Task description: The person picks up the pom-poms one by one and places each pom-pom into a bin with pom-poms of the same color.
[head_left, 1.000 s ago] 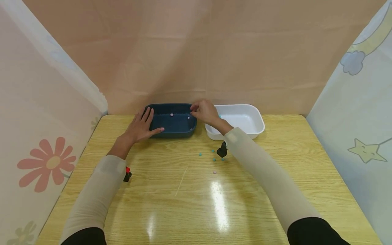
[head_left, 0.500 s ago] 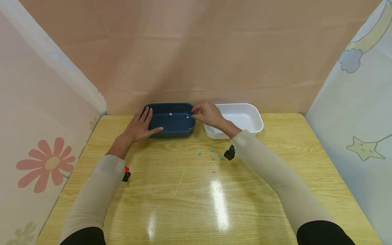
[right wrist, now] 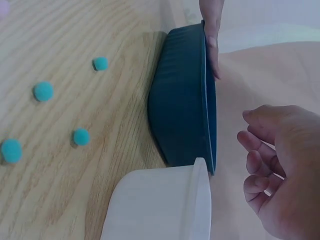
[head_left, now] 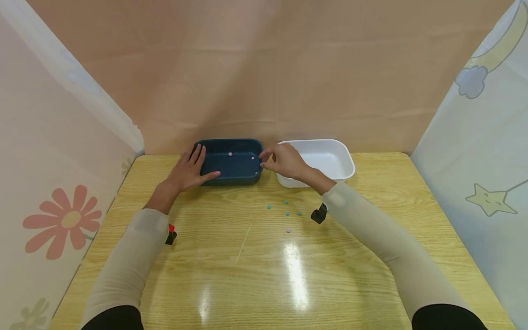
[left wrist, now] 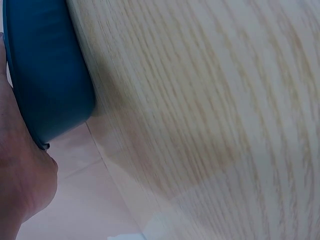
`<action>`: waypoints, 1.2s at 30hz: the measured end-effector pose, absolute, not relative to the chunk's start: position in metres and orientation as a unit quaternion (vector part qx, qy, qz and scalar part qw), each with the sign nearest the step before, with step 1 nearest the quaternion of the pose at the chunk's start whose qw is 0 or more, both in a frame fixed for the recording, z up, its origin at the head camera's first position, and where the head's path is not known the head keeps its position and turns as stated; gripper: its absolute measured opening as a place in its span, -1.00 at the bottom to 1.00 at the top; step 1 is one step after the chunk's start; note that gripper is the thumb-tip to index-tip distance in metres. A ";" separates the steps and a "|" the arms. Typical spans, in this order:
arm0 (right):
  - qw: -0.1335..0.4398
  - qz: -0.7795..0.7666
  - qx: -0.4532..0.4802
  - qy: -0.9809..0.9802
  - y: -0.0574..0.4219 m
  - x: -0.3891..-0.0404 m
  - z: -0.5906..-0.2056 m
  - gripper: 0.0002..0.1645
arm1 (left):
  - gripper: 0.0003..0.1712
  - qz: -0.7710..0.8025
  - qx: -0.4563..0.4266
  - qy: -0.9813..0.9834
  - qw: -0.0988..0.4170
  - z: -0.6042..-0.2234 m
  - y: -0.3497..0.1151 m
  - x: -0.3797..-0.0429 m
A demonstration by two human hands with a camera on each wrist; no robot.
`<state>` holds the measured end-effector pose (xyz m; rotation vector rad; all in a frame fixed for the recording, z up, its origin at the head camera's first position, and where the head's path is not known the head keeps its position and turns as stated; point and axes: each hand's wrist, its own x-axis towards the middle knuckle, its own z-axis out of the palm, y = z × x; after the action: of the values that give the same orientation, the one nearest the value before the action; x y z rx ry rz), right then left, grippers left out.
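My left hand (head_left: 186,170) lies with spread fingers over the left rim of a dark blue tub (head_left: 231,181). In the left wrist view, that hand is beside the wall of the tub (left wrist: 47,75). Three small pale pink balls, one of them a ball (head_left: 230,154) near the back, lie inside. My right hand (head_left: 286,160) hovers by the tub's right rim, between it and a white tub (head_left: 321,145). Seen from the right wrist, the right hand (right wrist: 285,155) has loosely bent fingers, thumb and index apart, with nothing between them.
Several small teal balls, such as the ball (head_left: 287,214), lie on the wooden table (head_left: 231,284) in front of the tubs. Closer to me is one pink ball (head_left: 288,231). A brown backdrop (head_left: 264,68) rises behind the tubs.
My right hand has drawn back to the right and slightly toward me, away from the blue tub's rim. The left hand and the balls keep their places.
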<state>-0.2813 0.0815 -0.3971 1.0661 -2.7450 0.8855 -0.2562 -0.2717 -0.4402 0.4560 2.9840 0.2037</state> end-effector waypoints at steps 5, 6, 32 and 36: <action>0.040 0.284 0.366 -0.885 0.084 -0.272 -0.393 -0.70 | 0.30 0.067 0.148 0.985 0.058 -0.441 -0.271 -0.257; 0.040 0.285 0.370 -0.884 0.085 -0.270 -0.392 -0.70 | 0.30 0.066 0.148 0.985 0.059 -0.441 -0.271 -0.257; 0.012 0.279 0.404 -0.871 0.113 -0.228 -0.403 -0.77 | 0.32 0.062 0.145 0.986 0.061 -0.443 -0.268 -0.258; 0.002 0.282 0.409 -0.868 0.119 -0.221 -0.406 -0.76 | 0.32 0.060 0.145 0.986 0.060 -0.443 -0.268 -0.258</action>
<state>-0.2211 0.1187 -0.4058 1.2822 -2.7235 0.8859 -0.2578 -0.2680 -0.4427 0.4393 2.9849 0.1809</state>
